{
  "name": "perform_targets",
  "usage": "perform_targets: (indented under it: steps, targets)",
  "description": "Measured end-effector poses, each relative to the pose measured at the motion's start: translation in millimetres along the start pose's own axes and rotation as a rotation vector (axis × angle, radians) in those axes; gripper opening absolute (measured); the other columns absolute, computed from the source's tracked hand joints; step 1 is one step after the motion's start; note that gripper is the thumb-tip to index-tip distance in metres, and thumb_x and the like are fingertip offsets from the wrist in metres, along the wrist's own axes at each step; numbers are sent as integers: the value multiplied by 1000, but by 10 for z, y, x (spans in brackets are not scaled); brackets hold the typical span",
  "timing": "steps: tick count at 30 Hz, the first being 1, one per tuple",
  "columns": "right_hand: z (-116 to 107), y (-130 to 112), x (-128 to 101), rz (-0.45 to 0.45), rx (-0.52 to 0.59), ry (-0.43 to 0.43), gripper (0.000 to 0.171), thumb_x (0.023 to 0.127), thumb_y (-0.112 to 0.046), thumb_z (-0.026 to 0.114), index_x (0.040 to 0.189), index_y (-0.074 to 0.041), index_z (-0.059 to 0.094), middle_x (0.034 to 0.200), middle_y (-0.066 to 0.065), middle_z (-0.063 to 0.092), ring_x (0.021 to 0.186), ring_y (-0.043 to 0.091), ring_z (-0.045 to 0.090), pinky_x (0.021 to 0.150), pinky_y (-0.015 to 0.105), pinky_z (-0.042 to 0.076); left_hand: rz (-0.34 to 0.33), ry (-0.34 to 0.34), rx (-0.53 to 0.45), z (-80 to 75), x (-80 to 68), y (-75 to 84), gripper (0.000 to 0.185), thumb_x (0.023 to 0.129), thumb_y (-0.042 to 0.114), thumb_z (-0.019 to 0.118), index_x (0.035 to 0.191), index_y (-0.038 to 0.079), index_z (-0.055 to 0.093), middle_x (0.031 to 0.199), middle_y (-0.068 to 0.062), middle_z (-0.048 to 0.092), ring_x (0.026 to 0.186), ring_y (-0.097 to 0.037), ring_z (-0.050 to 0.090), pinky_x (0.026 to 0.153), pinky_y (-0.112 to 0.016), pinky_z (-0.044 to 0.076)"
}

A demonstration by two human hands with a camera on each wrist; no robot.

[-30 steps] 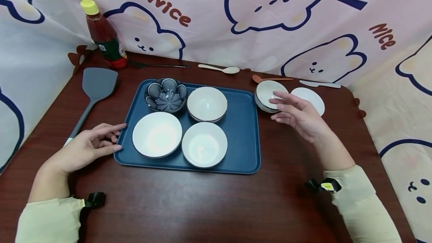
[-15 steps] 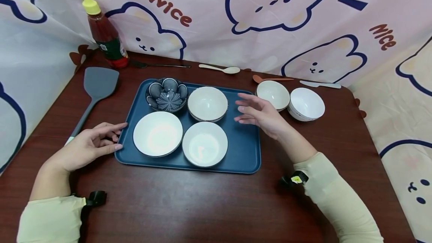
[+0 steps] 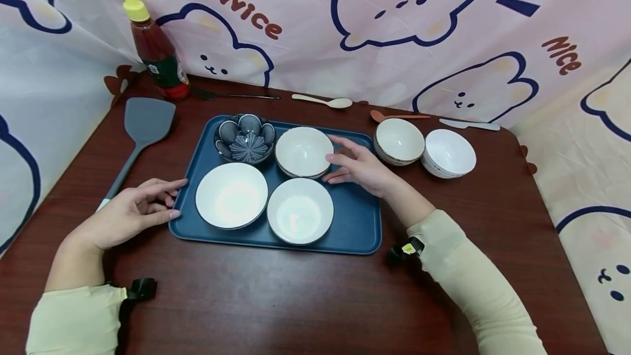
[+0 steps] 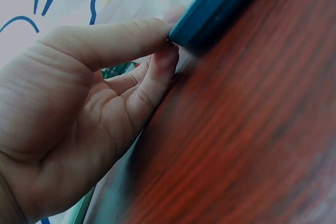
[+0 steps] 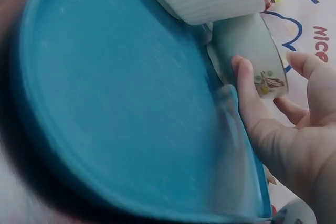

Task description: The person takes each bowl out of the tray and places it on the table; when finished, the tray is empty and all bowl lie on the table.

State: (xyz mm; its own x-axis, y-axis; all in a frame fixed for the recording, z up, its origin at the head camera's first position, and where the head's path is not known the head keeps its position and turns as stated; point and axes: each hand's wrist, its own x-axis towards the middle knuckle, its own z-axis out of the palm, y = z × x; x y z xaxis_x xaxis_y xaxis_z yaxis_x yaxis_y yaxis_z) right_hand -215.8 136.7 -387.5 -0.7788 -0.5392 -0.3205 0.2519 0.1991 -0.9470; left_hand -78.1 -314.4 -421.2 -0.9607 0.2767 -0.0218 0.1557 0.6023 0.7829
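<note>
Yellow-capped sauce bottle [image 3: 159, 58], grey spatula [image 3: 147, 126], cream spoon [image 3: 336, 103], orange spoon [image 3: 386, 116], white knife [image 3: 465, 124], cartoon-printed cloth behind [image 3: 305, 53]

blue tray [image 3: 356, 222]: flat | white bowl [image 3: 304, 149]: upright, tray's far side, exterior patterned

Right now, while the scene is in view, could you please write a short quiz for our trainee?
1. True or false: the gray spatula lies to the left of the tray.
2. Where on the tray is the dark bowl: (a) back left, (b) back right, or (c) front right?
3. Which hand is beside the pale bowl at the tray's back?

Key: 1. True. 2. (a). 3. The right hand.
</note>
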Motion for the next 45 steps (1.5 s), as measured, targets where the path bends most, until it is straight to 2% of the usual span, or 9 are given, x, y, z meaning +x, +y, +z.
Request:
perform_targets:
  steps: [5, 12, 18, 21, 26, 28, 36, 43, 45]
  targets:
    - [82, 15, 22, -23, 52, -1, 63, 103, -17, 55, 158, -28, 26, 133, 20, 49, 93, 24, 75, 85, 38, 59, 13, -11, 2, -25, 6, 22, 57, 93, 12, 71, 146, 11, 51, 112, 3, 53, 97, -3, 50, 73, -11, 48]
    - [179, -8, 9, -44, 114, 57, 62, 102, -7, 53, 156, -30, 30, 123, 20, 53, 86, 22, 74, 81, 37, 60, 14, -18, 26, -27, -5, 24, 56, 94, 14, 70, 146, 9, 51, 112, 3, 53, 96, -2, 50, 73, -11, 48]
    - [164, -45, -32, -30, 160, 87, 61, 102, -5, 51, 155, -29, 33, 116, 17, 57, 82, 20, 74, 79, 34, 60, 1, -4, 10, 9, -6, 22, 56, 92, 10, 72, 144, 10, 53, 111, 2, 53, 96, -3, 50, 72, -12, 47]
    - [132, -75, -77, -23, 174, 88, 64, 101, -4, 51, 156, -28, 32, 118, 19, 54, 83, 21, 74, 80, 34, 60, 5, -8, 3, 7, -7, 22, 56, 92, 10, 72, 145, 10, 53, 111, 2, 53, 96, -3, 50, 72, -12, 47]
    - [75, -134, -222, -12, 213, 109, 65, 100, -4, 52, 156, -28, 31, 131, 22, 51, 82, 22, 75, 78, 32, 60, 18, -22, 10, -15, -2, 29, 56, 93, 12, 71, 145, 8, 51, 111, 2, 53, 97, -3, 49, 73, -11, 47]
    - [50, -154, -294, -4, 225, 122, 64, 100, -5, 52, 156, -29, 32, 133, 22, 51, 82, 23, 75, 79, 32, 60, 3, -17, 3, -14, 0, 31, 56, 92, 11, 71, 145, 9, 52, 110, 3, 53, 96, -3, 50, 72, -12, 47]
    - [-124, -192, -570, -5, 219, 166, 64, 101, -5, 51, 157, -29, 31, 126, 18, 50, 83, 22, 74, 81, 31, 60, 11, -10, -6, -12, -7, -5, 57, 91, 8, 72, 145, 7, 51, 111, 1, 53, 97, -2, 49, 72, -11, 47]
    - [-319, -139, -874, 6, 211, 194, 64, 102, -8, 52, 158, -26, 27, 107, 13, 59, 84, 20, 73, 83, 33, 59, 18, -14, -10, -1, -6, -7, 56, 92, 8, 71, 145, 8, 52, 111, 1, 53, 96, -3, 50, 72, -12, 47]
    - [-358, -120, -962, 11, 215, 191, 64, 102, -8, 53, 158, -25, 27, 107, 13, 58, 84, 20, 73, 83, 33, 59, 21, -12, -9, -3, -8, 0, 56, 91, 8, 72, 144, 8, 52, 111, 1, 53, 96, -3, 50, 72, -12, 47]
